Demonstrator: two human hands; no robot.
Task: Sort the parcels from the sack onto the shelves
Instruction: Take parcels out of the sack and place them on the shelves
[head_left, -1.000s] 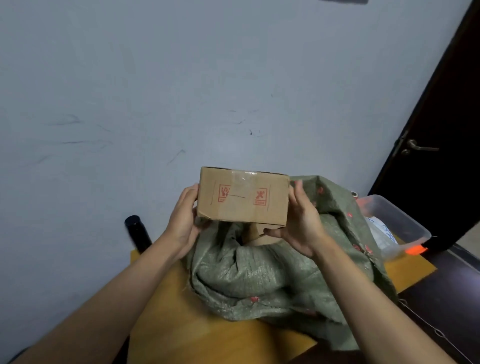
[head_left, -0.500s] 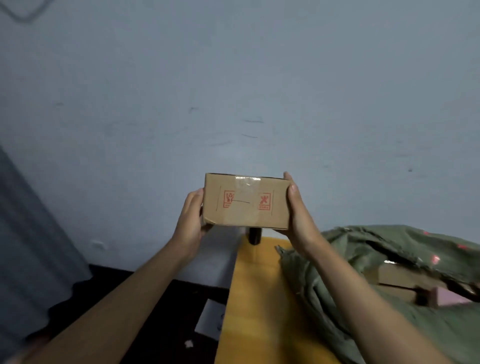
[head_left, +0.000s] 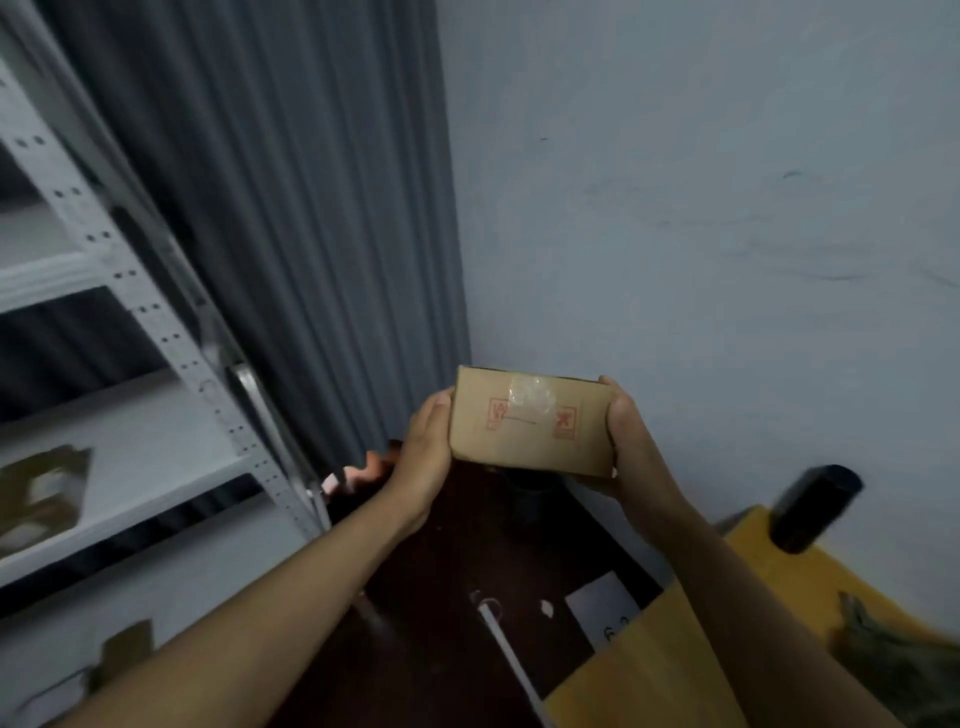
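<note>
you hold a small cardboard box (head_left: 530, 421) out in front of you, your left hand (head_left: 423, 457) gripping its left end and your right hand (head_left: 631, 441) gripping its right end. red stamps and clear tape show on the box's facing side. left of the box stand white metal shelves (head_left: 130, 441), with blurred cardboard parcels on them. behind the box hangs a grey curtain (head_left: 285, 208). right of and below the box lies a yellow table (head_left: 675, 649), a dark cylinder (head_left: 813, 506) at its far edge and the green sack (head_left: 898, 670) at its right.
</note>
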